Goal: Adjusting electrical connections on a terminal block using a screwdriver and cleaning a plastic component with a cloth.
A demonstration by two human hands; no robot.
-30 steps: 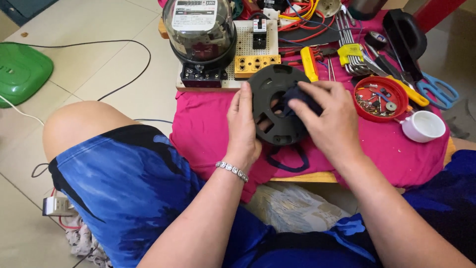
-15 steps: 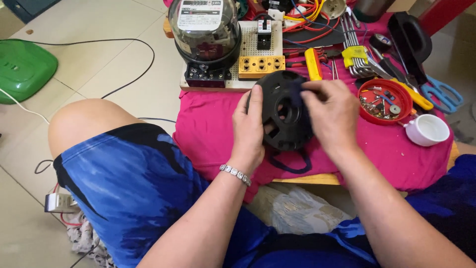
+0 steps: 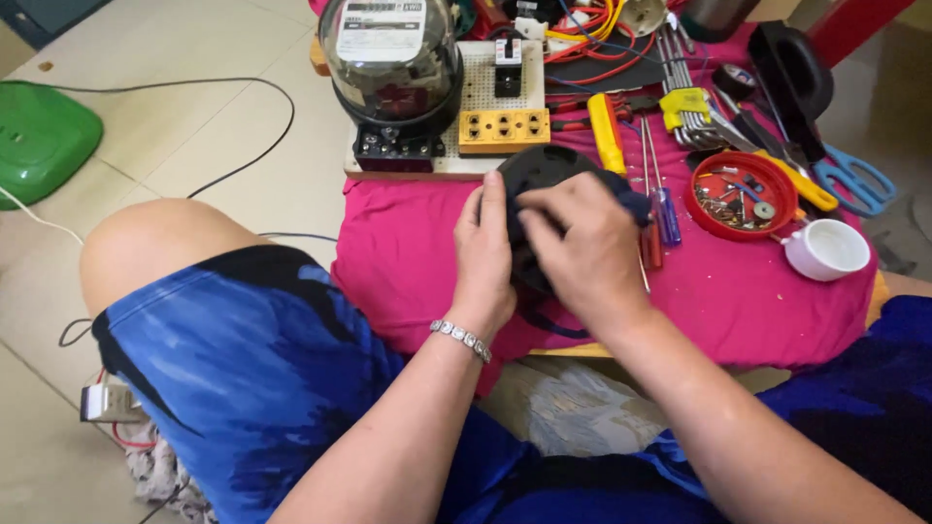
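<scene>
A round black plastic part (image 3: 540, 167) with openings stands tilted over the pink cloth (image 3: 408, 252). My left hand (image 3: 485, 254) grips its left rim, a beaded bracelet on the wrist. My right hand (image 3: 581, 243) lies across its front and presses a dark blue cloth (image 3: 631, 202) against it. Most of the black part is hidden behind both hands.
On a pegboard (image 3: 481, 92) behind stand a glass-domed electric meter (image 3: 391, 58) and a yellow socket block (image 3: 503, 129). Right of the hands lie screwdrivers (image 3: 662, 204), a red dish of screws (image 3: 743, 194), a white cup (image 3: 827, 248), hex keys, blue scissors (image 3: 856, 182). A green stool (image 3: 39, 141) is at left.
The black part has turned and is now mostly covered by my right hand, which moved left across its front with the cloth. The view shifted slightly.
</scene>
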